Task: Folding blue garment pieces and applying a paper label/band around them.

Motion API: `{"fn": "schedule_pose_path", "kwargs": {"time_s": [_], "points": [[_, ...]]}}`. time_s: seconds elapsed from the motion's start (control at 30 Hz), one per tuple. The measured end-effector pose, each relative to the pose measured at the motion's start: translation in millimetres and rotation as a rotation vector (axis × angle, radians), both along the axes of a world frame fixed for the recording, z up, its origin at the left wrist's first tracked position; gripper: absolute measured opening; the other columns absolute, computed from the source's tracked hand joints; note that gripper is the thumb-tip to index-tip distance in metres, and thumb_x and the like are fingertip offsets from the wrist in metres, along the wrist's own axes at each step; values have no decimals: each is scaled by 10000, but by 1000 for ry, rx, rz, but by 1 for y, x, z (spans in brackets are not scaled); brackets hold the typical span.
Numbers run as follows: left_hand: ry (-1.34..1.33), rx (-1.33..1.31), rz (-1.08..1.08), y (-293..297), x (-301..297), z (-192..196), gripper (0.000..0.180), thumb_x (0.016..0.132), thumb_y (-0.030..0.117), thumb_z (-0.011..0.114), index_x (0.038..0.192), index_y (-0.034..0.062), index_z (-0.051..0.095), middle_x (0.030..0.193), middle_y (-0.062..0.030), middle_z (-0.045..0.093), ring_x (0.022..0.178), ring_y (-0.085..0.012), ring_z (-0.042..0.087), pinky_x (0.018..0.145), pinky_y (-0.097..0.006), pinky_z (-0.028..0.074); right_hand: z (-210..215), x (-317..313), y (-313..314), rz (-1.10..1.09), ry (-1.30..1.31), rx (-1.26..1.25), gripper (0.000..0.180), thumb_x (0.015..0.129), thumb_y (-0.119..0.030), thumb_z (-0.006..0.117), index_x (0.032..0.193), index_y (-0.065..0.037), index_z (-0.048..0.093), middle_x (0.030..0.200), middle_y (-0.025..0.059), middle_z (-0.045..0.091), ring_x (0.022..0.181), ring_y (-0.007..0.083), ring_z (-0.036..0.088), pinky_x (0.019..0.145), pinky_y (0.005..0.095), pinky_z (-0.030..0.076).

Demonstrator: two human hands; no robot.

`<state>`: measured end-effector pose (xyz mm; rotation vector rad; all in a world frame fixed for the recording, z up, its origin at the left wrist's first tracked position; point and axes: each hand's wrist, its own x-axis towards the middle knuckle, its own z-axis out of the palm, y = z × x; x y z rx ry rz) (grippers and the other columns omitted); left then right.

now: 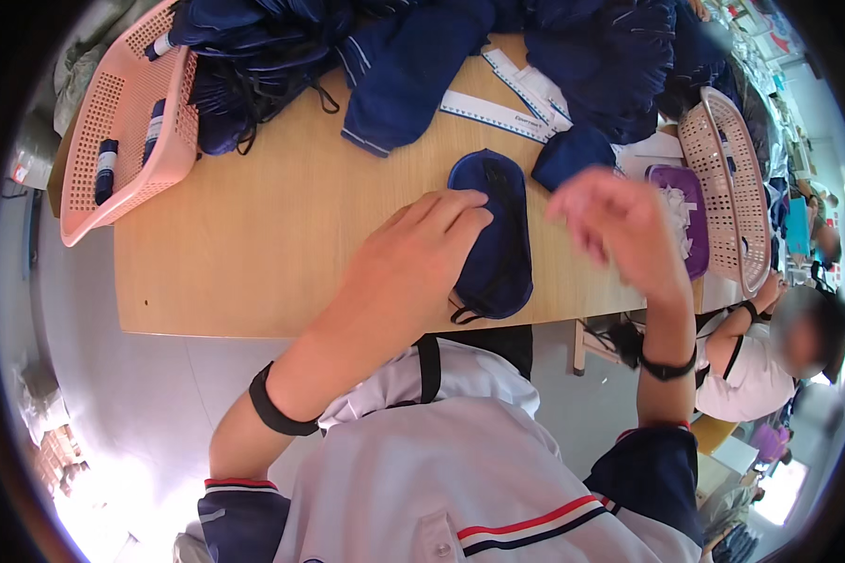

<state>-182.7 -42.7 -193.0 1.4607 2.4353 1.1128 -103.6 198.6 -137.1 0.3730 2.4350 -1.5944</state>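
Note:
A flat, rounded navy fabric pouch (pixel 505 253) with black cords lies near the table's front edge. My left hand (pixel 418 244) rests over its left side, fingers bent and close together, gripping the edge; the thumb is mostly hidden. To the right of the pouch, my right hand (pixel 620 225) is raised over the table, blurred, with its fingers apart and nothing visible in them. Just beyond it lies a folded navy cloth piece (pixel 568 158). White paper strips with blue edging (pixel 498 114) lie farther back.
Navy garments (pixel 413 66) are heaped along the far side. A pink basket (pixel 131 202) holding small navy rolls stands at left; another pale basket (pixel 737 188) is at right, beside a purple tray (pixel 697 253) of white slips. A co-worker (pixel 742 375) sits at right.

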Motion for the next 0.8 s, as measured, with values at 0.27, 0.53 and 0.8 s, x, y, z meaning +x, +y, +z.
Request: {"fn": "schedule_pose_path", "kwargs": {"time_s": [0.27, 0.53, 0.8], "points": [[80, -85, -206, 23, -2, -35, 684, 805, -2, 716, 1449, 31, 491, 1538, -110, 491, 1418, -298, 458, 1138, -424, 410, -39, 61, -27, -122, -318, -41, 271, 1038, -149, 557, 1236, 13, 648, 718, 58, 683, 493, 63, 555, 446, 228, 416], [35, -209, -188, 25, 2, -26, 879, 778, 51, 803, 1541, 57, 366, 1560, -176, 444, 1434, -361, 420, 1172, -447, 369, -51, 71, -22, -227, -217, -224, 409, 1032, -236, 609, 1332, 37, 557, 715, 68, 682, 479, 84, 572, 417, 240, 407], [-167, -251, -251, 31, -7, -34, 922, 789, 12, 788, 1569, 115, 308, 1575, -227, 396, 1497, -379, 331, 1244, -460, 275, -60, 31, -16, -146, -330, -319, 282, 969, -267, 669, 960, 14, 641, 645, 57, 654, 434, 91, 552, 382, 243, 367]]}}
